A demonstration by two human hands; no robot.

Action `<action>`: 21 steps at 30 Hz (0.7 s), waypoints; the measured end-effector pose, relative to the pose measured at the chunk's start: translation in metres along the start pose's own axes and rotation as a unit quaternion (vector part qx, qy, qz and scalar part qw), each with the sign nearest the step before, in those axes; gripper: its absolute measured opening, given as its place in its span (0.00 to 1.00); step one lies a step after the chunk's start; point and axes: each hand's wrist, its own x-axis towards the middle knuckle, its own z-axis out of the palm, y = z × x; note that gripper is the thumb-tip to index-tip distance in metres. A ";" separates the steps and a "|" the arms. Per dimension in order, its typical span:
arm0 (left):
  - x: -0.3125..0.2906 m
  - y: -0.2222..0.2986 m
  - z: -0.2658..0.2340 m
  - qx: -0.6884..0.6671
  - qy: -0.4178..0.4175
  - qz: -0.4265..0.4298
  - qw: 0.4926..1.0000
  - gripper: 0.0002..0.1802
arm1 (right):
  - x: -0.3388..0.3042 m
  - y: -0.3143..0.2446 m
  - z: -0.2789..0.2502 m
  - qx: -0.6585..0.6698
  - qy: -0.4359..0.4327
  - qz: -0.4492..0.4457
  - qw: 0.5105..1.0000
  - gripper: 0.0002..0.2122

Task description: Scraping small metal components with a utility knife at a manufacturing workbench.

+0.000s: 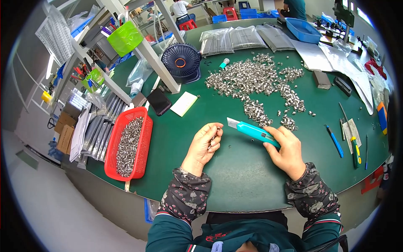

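Observation:
My right hand (pixel 285 150) grips a teal utility knife (pixel 257 132), its blade out and pointing left toward my other hand. Small metal rings lie in my left hand (pixel 203 145), whose fingers are curled with one ring pinched at the fingertips. A narrow gap separates the blade tip from those fingertips. Beyond both hands a large heap of small silver metal rings (pixel 247 75) spreads over the green table (pixel 239 185). To the left stands a red plastic basket (pixel 145 145) holding many more of these metal parts.
A black phone (pixel 159 102), a pale yellow notepad (pixel 184 103) and a dark blue fan (pixel 181 62) sit left of the heap. On the right lie a blue-handled tool (pixel 334 142) and a yellow-green screwdriver (pixel 356 152). Bagged parts (pixel 247 38) and a blue tray (pixel 303 30) line the back.

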 end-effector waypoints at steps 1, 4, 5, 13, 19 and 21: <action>0.000 0.000 -0.002 0.001 0.002 0.002 1.000 0.09 | 0.000 -0.001 0.000 0.003 -0.009 -0.002 1.000 0.16; 0.001 -0.001 -0.003 0.006 0.002 0.008 1.000 0.10 | -0.001 -0.002 0.000 0.016 -0.028 -0.006 0.999 0.16; 0.001 -0.001 -0.003 0.009 -0.001 0.011 1.000 0.10 | -0.001 -0.002 0.000 0.027 -0.037 -0.007 0.999 0.15; -0.001 -0.001 0.003 0.018 0.022 0.017 0.999 0.11 | -0.001 -0.004 -0.002 0.049 -0.086 0.015 0.995 0.14; -0.001 -0.003 0.003 0.032 0.030 0.024 0.999 0.10 | -0.001 -0.004 -0.001 0.086 -0.120 0.040 0.988 0.14; -0.001 -0.005 0.005 0.039 0.034 0.025 0.998 0.10 | -0.001 -0.002 0.000 0.094 -0.124 0.043 0.987 0.14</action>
